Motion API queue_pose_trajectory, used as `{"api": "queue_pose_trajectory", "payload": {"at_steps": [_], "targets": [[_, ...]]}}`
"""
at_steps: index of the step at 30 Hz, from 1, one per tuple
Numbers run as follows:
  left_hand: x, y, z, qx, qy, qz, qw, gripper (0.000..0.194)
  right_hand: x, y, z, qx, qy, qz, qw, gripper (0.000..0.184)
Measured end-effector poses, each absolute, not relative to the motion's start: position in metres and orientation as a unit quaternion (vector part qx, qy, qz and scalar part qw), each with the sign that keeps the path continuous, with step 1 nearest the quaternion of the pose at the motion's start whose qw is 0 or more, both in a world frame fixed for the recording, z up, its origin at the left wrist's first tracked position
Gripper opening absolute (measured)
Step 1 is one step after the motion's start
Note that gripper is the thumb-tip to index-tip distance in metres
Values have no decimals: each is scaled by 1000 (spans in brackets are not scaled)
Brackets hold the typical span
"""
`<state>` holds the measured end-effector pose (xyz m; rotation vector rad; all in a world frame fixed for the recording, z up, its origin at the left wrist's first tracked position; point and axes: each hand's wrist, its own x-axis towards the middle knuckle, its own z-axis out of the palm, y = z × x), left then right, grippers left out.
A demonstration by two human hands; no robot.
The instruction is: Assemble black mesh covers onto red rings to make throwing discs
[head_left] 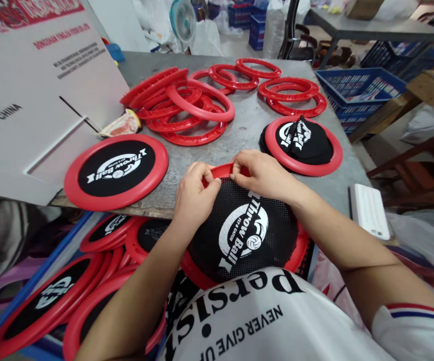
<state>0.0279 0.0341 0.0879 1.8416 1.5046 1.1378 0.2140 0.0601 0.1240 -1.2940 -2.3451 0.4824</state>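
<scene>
Black mesh disc (243, 230) with a red ring rim (196, 271) is in front of me, between the table edge and my shirt (258, 321), far rim up near the tabletop. White "Throw Ball / Fly & Catch" print faces up, running at a slant. Left hand (196, 193): fingers curled, thumb and index pinched together at the far rim, on the mesh border. Right hand (262, 173): same pinch just beside it, thumb and fingertips on the same rim, short stretch of red showing between the two. Can't tell whether the mesh edge is seated under my fingers; they cover it. Table (247, 133) is grey. One covered disc (117, 170) lies flat to the left of my left hand, print up, beside a white carton (59, 85). Beyond my hands: heap of bare red rings (202, 115), overlapping, some tilted. More bare rings at the far edge, plus two stacked rings (292, 93) at far right. Nearer, right of my right hand: a ring with loose black fabric (314, 150) folded on it, print partly hidden. White rectangular case (369, 210) sits at the right edge. Below the table on my left, more covered discs (57, 296) lean in a stack. Blue crate (356, 95) stands past the table's right side.
</scene>
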Motion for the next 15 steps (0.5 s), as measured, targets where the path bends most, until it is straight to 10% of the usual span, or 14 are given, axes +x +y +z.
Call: {"api": "queue_pose_trajectory", "payload": {"at_steps": [15], "targets": [[37, 36, 91, 695, 587, 371, 188, 28, 203, 59, 122, -511, -832, 138, 170, 12]]}}
